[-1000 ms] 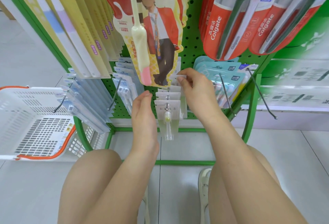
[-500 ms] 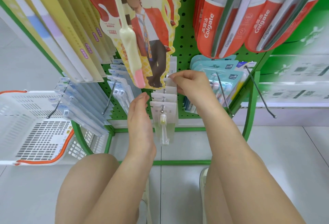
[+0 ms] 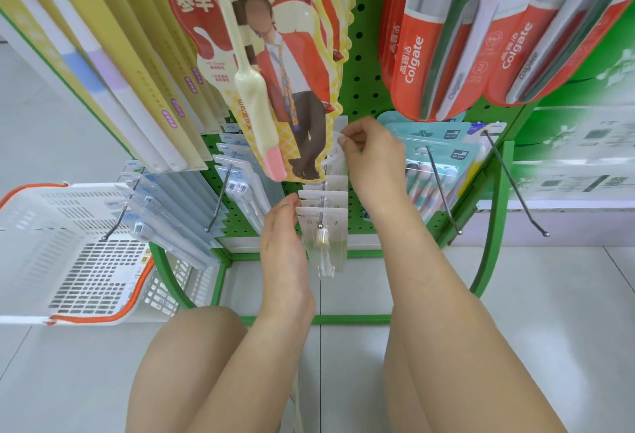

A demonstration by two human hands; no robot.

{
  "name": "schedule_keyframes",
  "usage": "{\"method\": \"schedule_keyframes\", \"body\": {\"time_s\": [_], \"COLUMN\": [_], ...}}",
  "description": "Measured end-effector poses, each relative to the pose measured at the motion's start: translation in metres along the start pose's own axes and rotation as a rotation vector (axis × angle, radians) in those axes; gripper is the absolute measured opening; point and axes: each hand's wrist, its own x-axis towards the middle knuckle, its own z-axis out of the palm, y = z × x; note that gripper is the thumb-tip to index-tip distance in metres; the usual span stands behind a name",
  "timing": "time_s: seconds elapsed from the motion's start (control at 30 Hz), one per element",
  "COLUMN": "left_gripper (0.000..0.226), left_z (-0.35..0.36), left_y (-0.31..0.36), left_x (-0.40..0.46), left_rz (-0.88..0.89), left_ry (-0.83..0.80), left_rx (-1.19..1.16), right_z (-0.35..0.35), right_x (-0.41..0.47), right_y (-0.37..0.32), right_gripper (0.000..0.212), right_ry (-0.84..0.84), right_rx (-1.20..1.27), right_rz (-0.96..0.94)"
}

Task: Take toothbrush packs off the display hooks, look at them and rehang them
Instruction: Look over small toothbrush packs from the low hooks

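A green perforated metal display rack stands on a pale tiled floor, beside a white plastic basket.

"Colgate" in white, running lengthwise along the red toothbrush packs hanging at upper right, with the Chinese brand characters "高露洁" beside it. "参半" in white on the red character pack at upper centre. Small print on the other packs unreadable.
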Motion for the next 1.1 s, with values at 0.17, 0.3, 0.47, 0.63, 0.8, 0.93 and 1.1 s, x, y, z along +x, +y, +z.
{"method": "schedule_keyframes", "body": {"time_s": [0.17,0.3,0.47,0.63,0.8,0.93,1.1], "left_gripper": [0.034,0.037,0.033,0.021,0.027,0.021,0.013], "left_z": [-0.003,-0.006,-0.008,-0.011,-0.006,-0.003,0.007], "left_y": [0.004,0.008,0.012,0.011,0.009,0.000,-0.017], "left_x": [0.006,0.012,0.018,0.014,-0.009,-0.025,-0.036], "left_rz": [0.005,0.029,0.070,0.169,0.504,0.721,0.810], "left_ry": [0.009,0.015,0.058,0.154,0.122,-0.133,-0.320], "left_rx": [0.003,-0.009,-0.074,-0.224,-0.179,-0.036,0.308], "right_z": [-0.001,-0.008,-0.023,-0.049,-0.080,-0.098,-0.125], "right_x": [0.000,-0.004,-0.017,-0.035,-0.052,-0.060,-0.065], "right_y": [-0.002,-0.004,-0.005,-0.007,0.000,0.011,0.016], "right_gripper": [0.020,0.018,0.015,0.015,0.008,0.009,0.015], "right_ry": [0.000,0.030,0.012,0.006,0.029,0.058,0.051], "right_rx": [-0.069,-0.099,-0.167,-0.207,-0.113,0.061,0.400], "right_rz": [0.008,-0.015,-0.053,-0.061,-0.065,-0.073,0.049]}}
